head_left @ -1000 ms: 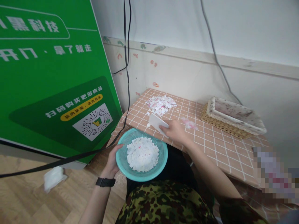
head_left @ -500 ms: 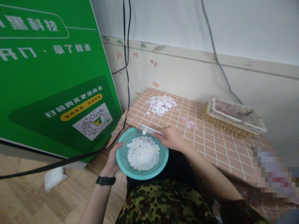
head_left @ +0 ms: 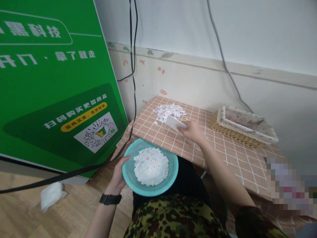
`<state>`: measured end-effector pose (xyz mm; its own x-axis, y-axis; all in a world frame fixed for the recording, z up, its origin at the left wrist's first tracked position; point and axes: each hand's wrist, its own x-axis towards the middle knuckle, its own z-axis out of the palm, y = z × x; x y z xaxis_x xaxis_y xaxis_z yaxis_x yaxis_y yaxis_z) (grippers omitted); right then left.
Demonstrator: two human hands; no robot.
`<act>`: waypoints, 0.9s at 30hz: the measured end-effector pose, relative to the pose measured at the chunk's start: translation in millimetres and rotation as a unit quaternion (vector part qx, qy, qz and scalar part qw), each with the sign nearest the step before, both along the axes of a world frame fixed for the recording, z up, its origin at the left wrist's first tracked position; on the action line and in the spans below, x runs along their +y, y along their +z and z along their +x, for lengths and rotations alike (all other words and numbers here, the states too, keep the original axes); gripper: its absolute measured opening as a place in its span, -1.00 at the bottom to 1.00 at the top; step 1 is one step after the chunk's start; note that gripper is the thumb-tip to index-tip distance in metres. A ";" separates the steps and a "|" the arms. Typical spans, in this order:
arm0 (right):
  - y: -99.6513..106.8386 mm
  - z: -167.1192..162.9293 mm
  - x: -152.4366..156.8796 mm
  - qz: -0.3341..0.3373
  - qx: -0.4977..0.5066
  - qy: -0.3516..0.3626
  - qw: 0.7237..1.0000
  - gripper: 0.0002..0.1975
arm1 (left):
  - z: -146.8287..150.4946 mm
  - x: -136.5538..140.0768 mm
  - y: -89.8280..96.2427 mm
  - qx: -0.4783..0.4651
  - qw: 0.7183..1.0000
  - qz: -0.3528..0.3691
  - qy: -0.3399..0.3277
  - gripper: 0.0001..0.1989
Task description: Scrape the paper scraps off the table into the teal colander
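Note:
My left hand (head_left: pixel 120 175) grips the left rim of a turquoise plastic basket (head_left: pixel 128 185) with a mesh wall. Small torn paper scraps (head_left: pixel 151 166), mostly white, are heaped inside it. The basket is held just off the table's front edge, above my lap. In my right hand (head_left: pixel 192 131) is a flat white card (head_left: pixel 174 124), pinched at its near end and tilted over the table. Its far edge is at the front of a pile of white and pink paper scraps (head_left: pixel 164 110); whether it touches them I cannot tell.
A checked brown cloth covers the table (head_left: pixel 148 127). At its back right stands a cloth-lined wicker basket (head_left: pixel 230 132). A black cable (head_left: pixel 134 99) hangs at the left beside a green panel (head_left: pixel 61 72). A white plastic bag (head_left: pixel 52 195) lies on the wooden floor.
My right hand has moved with the card from the turquoise basket's rim, forward and right to the scrap pile. My left hand still holds the basket in about the same place.

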<state>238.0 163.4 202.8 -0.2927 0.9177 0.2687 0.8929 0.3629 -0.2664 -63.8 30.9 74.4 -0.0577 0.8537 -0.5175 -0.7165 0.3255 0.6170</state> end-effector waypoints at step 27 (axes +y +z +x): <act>-8.1 -9.8 10.7 0.003 0.000 0.000 1.000 -0.76 | 0.0 -1.3 -0.5 0.016 1.000 0.004 -0.016 -0.88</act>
